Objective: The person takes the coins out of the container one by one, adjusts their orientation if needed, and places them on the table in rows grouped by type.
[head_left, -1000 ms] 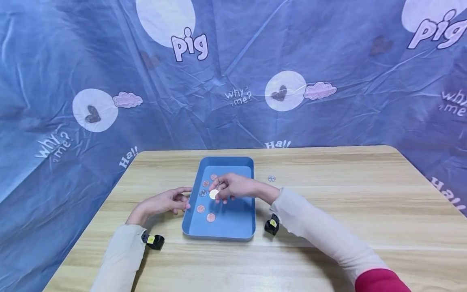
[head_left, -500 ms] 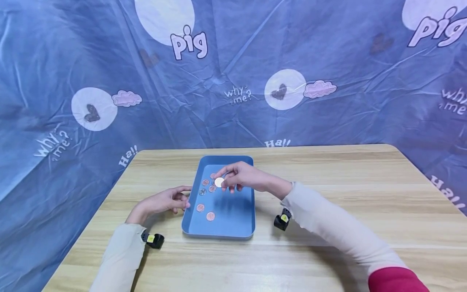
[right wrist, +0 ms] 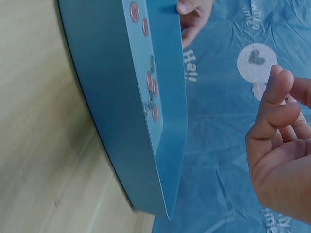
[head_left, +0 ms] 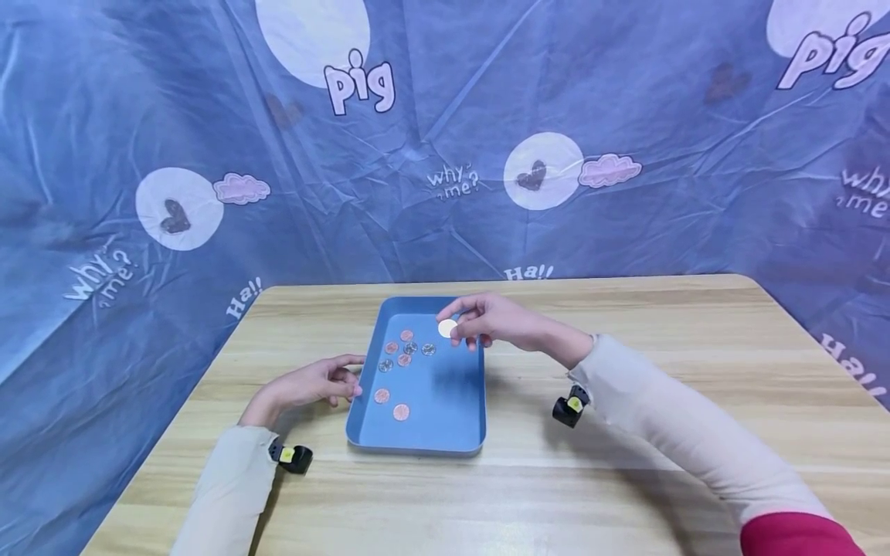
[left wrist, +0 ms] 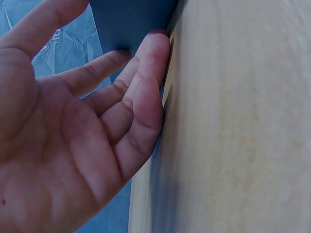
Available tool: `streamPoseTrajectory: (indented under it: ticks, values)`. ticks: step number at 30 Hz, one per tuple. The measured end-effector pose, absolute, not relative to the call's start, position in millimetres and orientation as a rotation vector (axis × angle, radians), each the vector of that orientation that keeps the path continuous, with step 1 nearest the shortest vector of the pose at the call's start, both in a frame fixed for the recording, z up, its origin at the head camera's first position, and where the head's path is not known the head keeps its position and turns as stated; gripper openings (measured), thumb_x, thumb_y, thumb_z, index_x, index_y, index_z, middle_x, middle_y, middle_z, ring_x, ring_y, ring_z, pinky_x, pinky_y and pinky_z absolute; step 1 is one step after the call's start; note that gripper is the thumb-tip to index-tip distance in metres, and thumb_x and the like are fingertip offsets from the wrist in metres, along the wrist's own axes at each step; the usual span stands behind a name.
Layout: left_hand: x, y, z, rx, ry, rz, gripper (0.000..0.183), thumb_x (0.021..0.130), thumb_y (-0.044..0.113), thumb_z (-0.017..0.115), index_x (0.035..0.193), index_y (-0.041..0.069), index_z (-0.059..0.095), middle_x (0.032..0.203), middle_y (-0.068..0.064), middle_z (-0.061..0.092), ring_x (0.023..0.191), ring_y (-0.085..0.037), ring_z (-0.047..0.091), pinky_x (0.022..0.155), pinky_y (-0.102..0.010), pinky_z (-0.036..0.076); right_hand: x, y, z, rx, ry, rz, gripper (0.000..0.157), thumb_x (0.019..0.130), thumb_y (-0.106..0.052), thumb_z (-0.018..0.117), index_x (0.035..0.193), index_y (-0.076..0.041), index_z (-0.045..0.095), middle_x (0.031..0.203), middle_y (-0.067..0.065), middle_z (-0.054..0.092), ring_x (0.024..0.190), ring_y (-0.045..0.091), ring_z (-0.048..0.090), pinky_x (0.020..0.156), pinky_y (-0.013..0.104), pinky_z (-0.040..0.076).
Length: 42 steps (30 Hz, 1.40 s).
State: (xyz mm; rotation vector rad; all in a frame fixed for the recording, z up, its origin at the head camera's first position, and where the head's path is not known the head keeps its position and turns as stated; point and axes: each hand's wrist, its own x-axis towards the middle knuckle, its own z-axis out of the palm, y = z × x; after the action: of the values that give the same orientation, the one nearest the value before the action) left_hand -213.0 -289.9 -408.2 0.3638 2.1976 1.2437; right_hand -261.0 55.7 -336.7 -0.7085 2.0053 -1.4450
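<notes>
A blue tray (head_left: 445, 409) lies on the wooden table with several copper and silver coins (head_left: 401, 412) on its floor, mostly toward the left. My right hand (head_left: 504, 320) is over the tray's far right corner, pinching a bright white disc (head_left: 448, 329) between thumb and index finger. In the right wrist view this hand (right wrist: 279, 141) appears beyond the tray's wall, and the disc is hidden there. At the tray's left side, my left hand (head_left: 313, 385) touches the wall with extended fingers. The left wrist view shows its other fingers (left wrist: 146, 104) loosely bent near the tabletop.
The wooden table (head_left: 626, 371) extends to the right and in front of the tray. A blue printed cloth (head_left: 445, 139) hangs behind it. Black wrist cameras (head_left: 570, 406) are worn at both cuffs.
My right hand has moved up and right, from over the coins to the tray's far right corner, still pinching the white disc. Coins beneath it are uncovered. The left hand has stayed put.
</notes>
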Motion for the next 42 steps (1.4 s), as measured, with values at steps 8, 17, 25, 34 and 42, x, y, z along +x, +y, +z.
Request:
streamPoseTrajectory:
  ticks: [8,17,25,34,42]
  values:
    - [-212.9,-289.4,-410.8,0.369,2.191,1.253,0.073,0.092,0.017,0.062,0.149,-0.006,0.022,0.101,-0.007,0.06,0.089,-0.015,0.061,0.073,-0.026,0.05,-265.7,79.5,-330.7,-0.656,2.052,-1.449,0.038,0.089,-0.01,0.063,0.126,-0.007,0.058,0.081,0.001,0.069,0.061,0.012,0.056,0.052,0.022,0.039]
    - [-208.7,-295.3,-409.2,0.362,2.217,1.218,0.072,0.093,0.02,0.061,0.15,-0.005,0.023,0.1,-0.006,0.061,0.09,-0.018,0.06,0.073,-0.027,0.05,-271.6,106.5,-342.5,-0.59,2.073,-1.445,0.041,0.089,-0.009,0.063,0.128,-0.003,0.054,0.082,0.001,0.067,0.061,0.012,0.056,0.053,0.021,0.039]
    - [-211.1,-293.0,-408.9,0.38,2.19,1.244,0.071,0.094,0.018,0.06,0.15,-0.005,0.022,0.101,-0.008,0.061,0.089,-0.015,0.06,0.073,-0.026,0.049,-279.1,129.2,-360.0,-0.522,2.125,-1.442,0.043,0.089,-0.009,0.062,0.129,0.002,0.05,0.081,0.004,0.069,0.062,0.011,0.054,0.053,0.021,0.037]
    - [-211.8,-292.4,-409.3,0.385,2.18,1.251,0.072,0.094,0.017,0.06,0.149,-0.006,0.021,0.101,-0.007,0.062,0.09,-0.016,0.06,0.073,-0.026,0.049,-293.0,156.0,-374.7,-0.437,2.185,-1.475,0.038,0.089,-0.008,0.06,0.125,-0.001,0.051,0.083,0.003,0.07,0.066,0.011,0.055,0.056,0.021,0.038]
    - [-211.1,-292.9,-410.1,0.382,2.189,1.246,0.072,0.094,0.019,0.06,0.149,-0.006,0.022,0.1,-0.006,0.062,0.09,-0.017,0.06,0.073,-0.026,0.049,-298.7,172.8,-386.6,-0.374,2.187,-1.514,0.048,0.09,-0.007,0.059,0.133,0.007,0.044,0.085,0.004,0.071,0.063,0.008,0.054,0.053,0.02,0.036]
